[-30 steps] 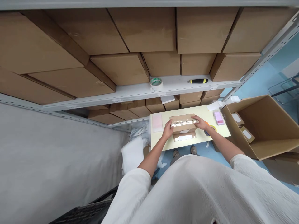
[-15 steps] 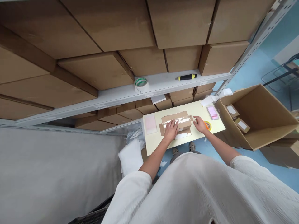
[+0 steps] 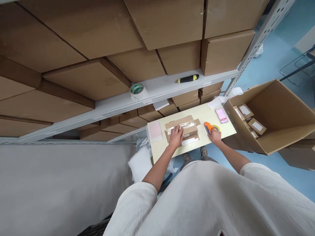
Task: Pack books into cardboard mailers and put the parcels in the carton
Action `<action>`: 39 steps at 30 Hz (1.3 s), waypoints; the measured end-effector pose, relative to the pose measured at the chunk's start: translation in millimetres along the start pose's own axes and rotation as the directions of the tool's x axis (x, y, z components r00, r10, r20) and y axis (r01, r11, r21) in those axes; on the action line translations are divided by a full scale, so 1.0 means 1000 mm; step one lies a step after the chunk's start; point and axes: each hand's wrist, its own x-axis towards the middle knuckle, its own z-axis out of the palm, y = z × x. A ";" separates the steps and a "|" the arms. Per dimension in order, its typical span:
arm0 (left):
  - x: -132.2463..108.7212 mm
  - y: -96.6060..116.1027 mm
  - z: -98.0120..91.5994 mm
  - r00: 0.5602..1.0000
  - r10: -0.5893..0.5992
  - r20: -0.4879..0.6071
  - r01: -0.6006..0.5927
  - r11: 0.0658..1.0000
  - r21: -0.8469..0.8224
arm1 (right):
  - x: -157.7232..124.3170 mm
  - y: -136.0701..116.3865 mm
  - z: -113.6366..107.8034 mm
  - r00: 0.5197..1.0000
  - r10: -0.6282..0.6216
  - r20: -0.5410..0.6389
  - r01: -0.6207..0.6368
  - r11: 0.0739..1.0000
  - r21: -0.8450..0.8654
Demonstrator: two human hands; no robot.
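Observation:
A small cardboard box [image 3: 189, 123] lies on the pale yellow table [image 3: 156, 149], with shiny clear tape along its top and flaps sticking out at its ends. My left hand [image 3: 176, 136] rests on the box with fingers spread. To the right of the box, my right hand [image 3: 215, 135] is wrapped round the handle of an orange tape dispenser [image 3: 209, 126] that carries a yellow-rimmed roll. Its handle is mostly hidden by my fingers. A white label shows on the near flap of the box.
On the shelf ahead sit a tape roll [image 3: 138, 90] and a yellow-black utility knife [image 3: 188, 79], below large cartons. A big open carton [image 3: 290, 111] holding several small labelled boxes stands right of the table. White packing material [image 3: 140, 162] lies left.
My right hand has moved from beside the box's right end to the tape dispenser and taken hold of it. My left hand stays on the box. The camera view has shifted slightly.

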 end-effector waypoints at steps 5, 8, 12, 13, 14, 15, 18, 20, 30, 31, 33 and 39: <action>0.000 -0.001 0.001 1.000 -0.006 0.000 0.006 1.000 -0.015 | 0.003 0.005 -0.007 1.000 -0.017 0.000 0.017 0.999 0.030; 0.001 -0.002 0.003 1.000 0.001 -0.006 -0.001 1.000 -0.020 | 0.007 0.014 -0.023 1.000 0.012 -0.025 -0.010 0.997 0.075; 0.000 -0.004 0.005 1.000 0.009 -0.016 -0.010 0.999 -0.032 | 0.018 0.026 -0.066 1.000 -0.020 -0.005 0.021 0.945 0.327; 0.000 -0.004 0.006 1.000 0.011 -0.017 -0.011 0.999 -0.034 | 0.020 0.025 -0.080 0.996 -0.089 0.003 0.079 0.901 0.427; -0.001 -0.005 0.007 1.000 0.012 -0.017 -0.012 0.999 -0.035 | 0.022 0.023 -0.093 0.986 -0.165 0.010 0.136 0.843 0.520; -0.001 -0.005 0.008 1.000 0.014 -0.017 -0.014 0.999 -0.034 | 0.024 0.018 -0.107 0.972 -0.236 0.021 0.177 0.782 0.598; -0.001 -0.005 0.009 1.000 0.019 -0.023 -0.020 0.999 -0.032 | 0.028 -0.011 -0.144 0.922 -0.375 0.095 0.184 0.641 0.746; -0.001 -0.006 0.010 0.999 0.021 -0.034 -0.022 0.999 -0.041 | 0.032 -0.039 -0.161 0.880 -0.454 0.139 0.173 0.581 0.796; -0.006 -0.019 0.008 0.996 0.048 -0.074 -0.055 0.993 -0.101 | 0.045 -0.153 -0.152 0.780 -0.576 0.243 0.294 0.680 0.671; -0.008 -0.020 0.008 0.997 0.039 -0.072 -0.047 0.994 -0.100 | 0.044 -0.156 -0.151 0.780 -0.581 0.232 0.325 0.693 0.644; -0.010 -0.020 0.007 0.997 0.026 -0.068 -0.033 0.995 -0.098 | 0.042 -0.157 -0.151 0.776 -0.598 0.202 0.391 0.707 0.589; -0.011 -0.021 0.004 0.997 0.033 -0.065 -0.041 0.991 -0.129 | 0.039 -0.158 -0.156 0.739 -0.647 0.187 0.518 0.723 0.456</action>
